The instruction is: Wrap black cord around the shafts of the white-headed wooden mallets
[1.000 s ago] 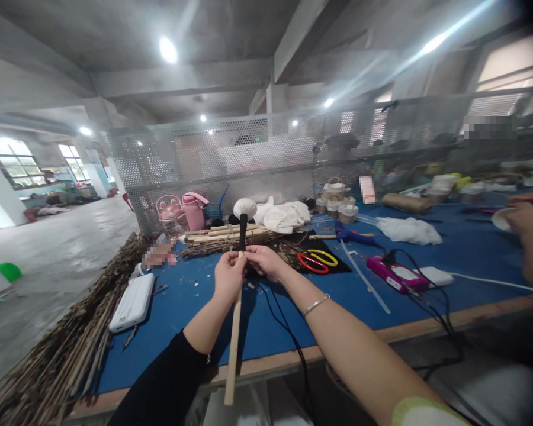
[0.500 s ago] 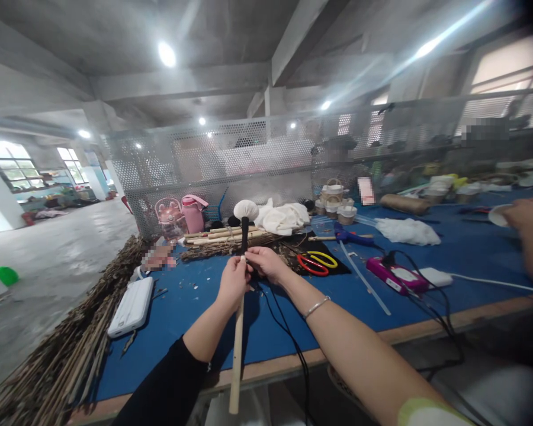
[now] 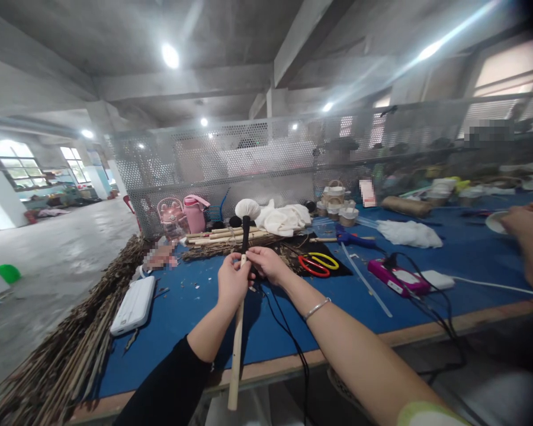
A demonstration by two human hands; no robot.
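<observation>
My left hand [image 3: 234, 279] is closed around a pale wooden stick [image 3: 235, 361], which slants down past the table's front edge. The stick's upper part has a black wrapping [image 3: 246, 234], and behind its top end shows a round white bundle [image 3: 247, 209]; whether the two are joined I cannot tell. My right hand [image 3: 269, 265] pinches at the stick just where the black part meets bare wood. Its fingertips partly hide what lies between them. Thin black cords [image 3: 288, 334] hang down below the right hand. Scissors [image 3: 317, 264] with red and yellow handles lie right of the hands.
Dry twigs [image 3: 89, 319] are heaped along the left edge beside a white power bank [image 3: 133, 305]. Behind lie pale sticks [image 3: 213, 236] and white cloth [image 3: 284, 219]. A blue glue gun [image 3: 353, 238] and purple power strip [image 3: 398, 278] are rightward. Another person's hand [image 3: 530, 236] holds something white.
The whole view has shifted slightly. Both hands stay at the same spot on the stick, with only a small shift of the left fingers.
</observation>
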